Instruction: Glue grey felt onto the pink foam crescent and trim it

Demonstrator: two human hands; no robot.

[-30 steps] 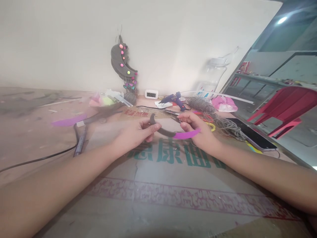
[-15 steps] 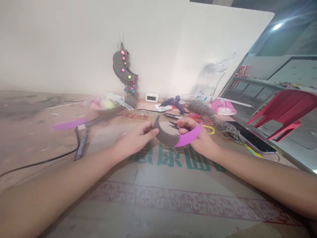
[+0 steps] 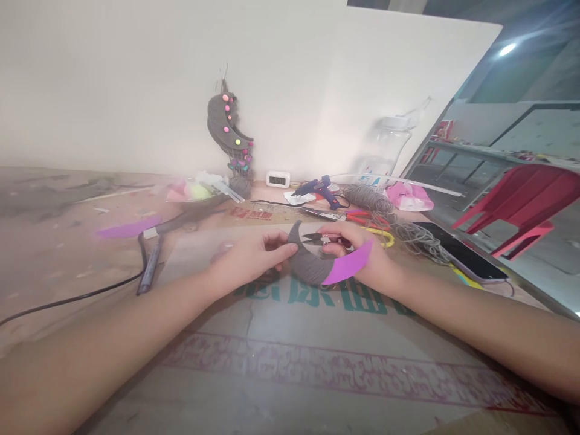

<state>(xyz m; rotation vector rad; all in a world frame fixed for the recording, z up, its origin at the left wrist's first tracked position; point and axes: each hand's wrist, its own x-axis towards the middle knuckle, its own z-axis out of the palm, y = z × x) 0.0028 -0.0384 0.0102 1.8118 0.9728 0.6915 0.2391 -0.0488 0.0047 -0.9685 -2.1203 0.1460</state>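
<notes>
My left hand (image 3: 263,257) pinches the upper left end of a crescent (image 3: 310,266), its thumb on the front. Grey yarn wraps most of the crescent, and its right end is bare purple. In my right hand (image 3: 357,241), behind the purple end, are small thread snips (image 3: 313,238) with dark, pointed blades. The blades are parted and point left, inside the crescent's curve. Part of the right hand is hidden behind the purple end. Beneath both hands lies a printed cardboard sheet (image 3: 290,368).
A finished grey crescent (image 3: 222,124) with coloured balls hangs on the wall. Behind my hands are a digital clock (image 3: 278,179), a glue gun (image 3: 319,190), red-handled pliers (image 3: 326,214) and grey yarn (image 3: 369,198). A phone (image 3: 462,251) lies right, a marker (image 3: 148,266) and purple strip (image 3: 129,228) left.
The crescent has come slightly lower and its wrapped face shows more. The snips' blades have shifted left and now stand more level inside the curve. Both hands keep their holds.
</notes>
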